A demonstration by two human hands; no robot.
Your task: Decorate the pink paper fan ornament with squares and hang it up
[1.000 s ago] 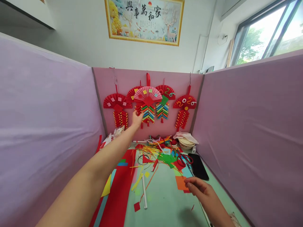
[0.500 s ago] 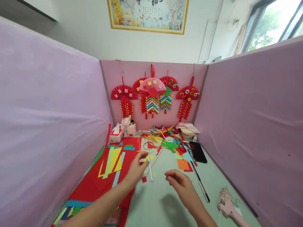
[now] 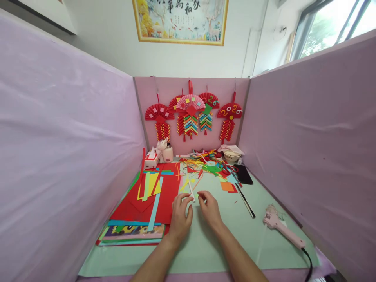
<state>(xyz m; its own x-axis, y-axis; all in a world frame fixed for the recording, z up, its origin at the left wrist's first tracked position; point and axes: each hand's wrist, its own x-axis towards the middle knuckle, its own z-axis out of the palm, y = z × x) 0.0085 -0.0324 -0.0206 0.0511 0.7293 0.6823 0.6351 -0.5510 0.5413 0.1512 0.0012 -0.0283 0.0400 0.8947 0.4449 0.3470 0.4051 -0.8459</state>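
Observation:
My left hand (image 3: 181,215) hovers over the middle of the green table (image 3: 223,239), its fingers curved and apart, with nothing visible in them. Just right of it, my right hand (image 3: 210,207) has its thumb and fingertips drawn together; anything between them is too small to make out. A thin white stick (image 3: 191,191) lies beyond the fingertips, between the two hands. Red paper sheets (image 3: 166,196) are spread left of my left hand, bearing yellow paper (image 3: 154,185) and a light blue strip (image 3: 155,203).
A pink glue gun (image 3: 283,227) lies at the right, beside a black-and-white pen (image 3: 245,201). Farther back are an orange square (image 3: 226,186), red scissors (image 3: 230,169), a black phone-like slab (image 3: 243,174), bowls (image 3: 232,156) and a tissue box (image 3: 151,159). Purple partitions stand on both sides.
My hands have come nearer each other. The left is lower in the view, the right is up and left with its fingertips closer together. The camera view has shifted, showing the table's front edge.

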